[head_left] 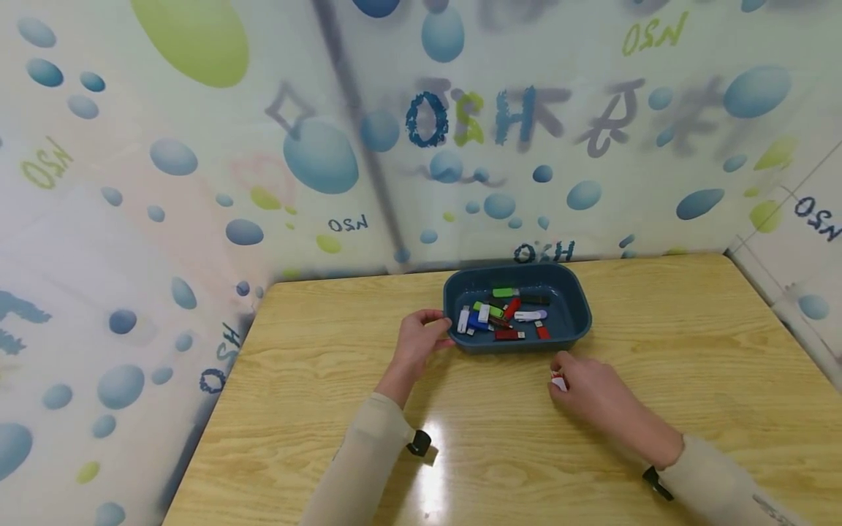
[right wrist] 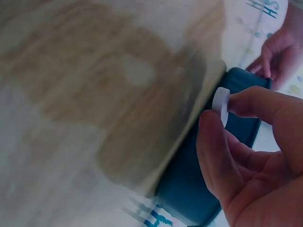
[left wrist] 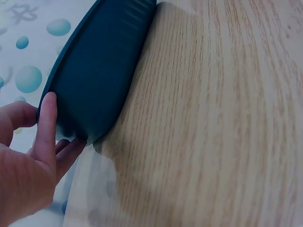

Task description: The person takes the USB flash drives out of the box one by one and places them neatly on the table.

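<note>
A dark blue plastic tray [head_left: 516,347] sits near the back edge of the wooden table, holding a loose pile of USB sticks, among them a green one [head_left: 505,293], a red one [head_left: 542,330] and a white one [head_left: 463,320]. My left hand [head_left: 419,337] grips the tray's left end; the left wrist view shows the fingers at its rim [left wrist: 71,40] and against its outer wall. Just in front of the tray's right part, my right hand [head_left: 595,387] pinches a small white and red USB stick [head_left: 559,380] between thumb and fingers. Its white rounded end [right wrist: 220,101] shows in the right wrist view.
The wooden table [head_left: 316,365] runs back to a wall covering [head_left: 395,204] printed with blue and green ovals and lettering. The tray's back side stands close to that wall. Black wrist devices [head_left: 419,443] are worn at both cuffs.
</note>
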Demonstrator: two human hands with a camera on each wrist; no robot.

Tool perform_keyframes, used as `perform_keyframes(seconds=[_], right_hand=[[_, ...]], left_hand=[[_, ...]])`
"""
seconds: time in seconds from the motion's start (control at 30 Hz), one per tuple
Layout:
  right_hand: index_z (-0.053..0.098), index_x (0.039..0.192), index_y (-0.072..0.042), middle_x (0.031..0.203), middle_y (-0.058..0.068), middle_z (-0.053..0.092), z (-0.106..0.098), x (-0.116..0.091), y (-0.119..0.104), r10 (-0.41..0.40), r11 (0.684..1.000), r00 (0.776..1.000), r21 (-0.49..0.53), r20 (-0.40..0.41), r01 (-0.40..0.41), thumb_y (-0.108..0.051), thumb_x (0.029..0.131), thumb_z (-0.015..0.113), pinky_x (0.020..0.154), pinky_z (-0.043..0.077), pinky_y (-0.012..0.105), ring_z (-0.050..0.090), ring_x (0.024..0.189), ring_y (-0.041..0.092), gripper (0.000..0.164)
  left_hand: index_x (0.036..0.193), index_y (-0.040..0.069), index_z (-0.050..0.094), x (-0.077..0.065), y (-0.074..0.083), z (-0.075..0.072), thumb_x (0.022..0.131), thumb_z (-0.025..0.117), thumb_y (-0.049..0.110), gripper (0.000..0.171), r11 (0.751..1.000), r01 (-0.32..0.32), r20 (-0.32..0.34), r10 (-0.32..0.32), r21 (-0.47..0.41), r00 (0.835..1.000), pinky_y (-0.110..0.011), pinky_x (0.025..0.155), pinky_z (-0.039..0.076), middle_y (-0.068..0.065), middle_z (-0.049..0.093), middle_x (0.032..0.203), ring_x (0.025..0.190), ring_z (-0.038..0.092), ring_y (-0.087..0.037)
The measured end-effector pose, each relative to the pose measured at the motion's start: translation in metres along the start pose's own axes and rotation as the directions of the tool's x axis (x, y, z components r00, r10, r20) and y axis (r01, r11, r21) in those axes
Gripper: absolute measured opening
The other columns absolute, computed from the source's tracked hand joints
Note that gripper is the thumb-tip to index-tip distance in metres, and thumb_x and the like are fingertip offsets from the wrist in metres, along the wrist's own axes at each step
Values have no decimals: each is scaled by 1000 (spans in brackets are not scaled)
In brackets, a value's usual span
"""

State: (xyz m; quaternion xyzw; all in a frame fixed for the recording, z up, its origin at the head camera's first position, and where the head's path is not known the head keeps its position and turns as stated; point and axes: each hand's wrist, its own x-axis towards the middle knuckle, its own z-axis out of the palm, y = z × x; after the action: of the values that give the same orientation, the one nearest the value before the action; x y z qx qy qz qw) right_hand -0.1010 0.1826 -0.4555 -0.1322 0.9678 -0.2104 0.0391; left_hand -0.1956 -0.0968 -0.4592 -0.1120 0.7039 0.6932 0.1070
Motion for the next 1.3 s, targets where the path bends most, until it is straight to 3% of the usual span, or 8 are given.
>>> perform_keyframes(seconds=[0.4,0.7,0.97,1.2,1.3], right_hand=[[57,93,-1,69,1,56,8,-1,7,24,999,999,-48,-41,-26,-9,84,75,51,46,36,52,59,16,21],[56,87,-2,70,3,54,9,-3,7,28,995,998,-91,-61,-34,-11,83,77,50,46,38,53,60,18,24],[56,86,-2,71,2,53,9,-3,9,33,996,997,-77,-64,-38,-13,82,77,51,47,37,53,61,17,24],[62,95,-1,79,3,60,-3,-6,9,77,997,997,-32,-3,-77,-23,90,75,57,51,38,56,66,17,26],[68,98,-2,81,2,62,-17,-6,8,84,996,996,-8,-20,-85,-25,93,73,57,50,37,56,67,16,24]], left_hand=[[123,-6,62,2,1,1,98,66,3,27,1000,6,9,-6,4,1000,-29,72,62,-20,59,125,81,67,-19],[127,-3,59,1,2,0,101,64,7,29,999,17,43,-19,45,999,-34,82,62,-19,57,128,95,66,-24],[129,-3,59,5,1,3,104,60,16,32,998,-7,19,6,67,1000,-42,90,60,-17,60,126,108,63,-27],[131,-3,60,13,3,4,103,60,19,35,994,-30,-10,32,109,999,-43,92,59,-18,61,127,110,61,-27],[131,-4,60,14,3,3,103,60,16,34,993,-45,-11,47,108,999,-44,91,59,-18,60,127,106,62,-27]])
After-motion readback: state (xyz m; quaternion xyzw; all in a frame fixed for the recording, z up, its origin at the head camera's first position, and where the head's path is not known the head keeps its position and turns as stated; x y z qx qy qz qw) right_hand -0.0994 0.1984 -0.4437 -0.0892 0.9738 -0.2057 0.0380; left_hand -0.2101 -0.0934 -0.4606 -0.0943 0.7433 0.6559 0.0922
